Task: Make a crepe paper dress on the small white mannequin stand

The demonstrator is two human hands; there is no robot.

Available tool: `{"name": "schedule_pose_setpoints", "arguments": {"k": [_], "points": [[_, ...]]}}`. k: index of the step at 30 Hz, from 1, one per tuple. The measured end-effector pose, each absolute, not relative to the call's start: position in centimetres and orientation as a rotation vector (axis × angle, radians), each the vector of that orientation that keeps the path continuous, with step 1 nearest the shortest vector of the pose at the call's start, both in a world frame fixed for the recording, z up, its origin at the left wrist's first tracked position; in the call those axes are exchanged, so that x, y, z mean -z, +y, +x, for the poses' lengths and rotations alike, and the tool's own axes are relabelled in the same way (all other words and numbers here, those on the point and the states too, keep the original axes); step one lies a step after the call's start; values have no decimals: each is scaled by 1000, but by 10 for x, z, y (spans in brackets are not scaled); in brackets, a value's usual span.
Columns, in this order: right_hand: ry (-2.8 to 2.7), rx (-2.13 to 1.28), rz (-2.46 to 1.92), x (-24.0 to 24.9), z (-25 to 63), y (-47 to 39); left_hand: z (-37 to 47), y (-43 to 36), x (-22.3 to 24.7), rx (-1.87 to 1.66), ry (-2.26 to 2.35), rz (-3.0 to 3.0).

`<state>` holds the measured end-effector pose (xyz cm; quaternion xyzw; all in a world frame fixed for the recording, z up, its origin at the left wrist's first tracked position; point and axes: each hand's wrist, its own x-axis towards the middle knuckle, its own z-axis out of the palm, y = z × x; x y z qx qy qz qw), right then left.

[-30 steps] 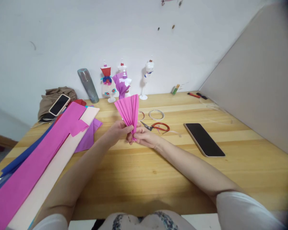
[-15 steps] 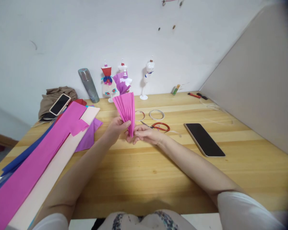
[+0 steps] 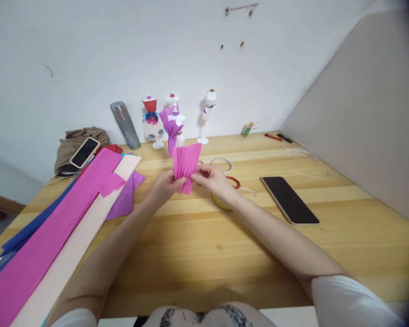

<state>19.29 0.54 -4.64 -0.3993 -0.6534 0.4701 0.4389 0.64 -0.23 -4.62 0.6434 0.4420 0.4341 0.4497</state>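
Observation:
A pleated piece of pink crepe paper (image 3: 187, 162) is held upright over the table's middle. My left hand (image 3: 167, 185) pinches its left edge between thumb and fingers. On the right side, my right hand (image 3: 214, 181) grips the same piece, thumb in front. Behind the paper stand small white dress-form figures, one wearing a purple crepe paper piece (image 3: 172, 131) and another a red top (image 3: 150, 106). Scissors with red handles (image 3: 234, 182) lie partly hidden behind my right hand. A yellow ring (image 3: 221, 203) shows below my right wrist.
Long strips of pink crepe paper (image 3: 54, 231) and cream crepe paper (image 3: 85, 240) cover the left side. A large phone (image 3: 289, 200) lies at right. A bottle (image 3: 125, 125), a smaller phone (image 3: 85, 152) and a glue stick (image 3: 248, 129) are at the back.
The pink paper has gone from a narrow gathered fan to a wider, shorter spread. My right hand has moved up from its base to its right edge. The yellow ring has come into view.

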Motion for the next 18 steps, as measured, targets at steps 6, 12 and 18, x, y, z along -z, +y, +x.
{"name": "schedule_pose_setpoints", "arguments": {"k": [6, 12, 18], "points": [[-1599, -1084, -1003, 57, 188, 6, 5, -5, 40, -1083, 1253, 1746], [-1522, -1152, -1003, 59, 188, 6, 8, -7, 42, -1106, 1146, 1493], [-1427, -1297, -910, 52, 187, 2, 13, -9, 48, -1141, 1091, 1405]]}}
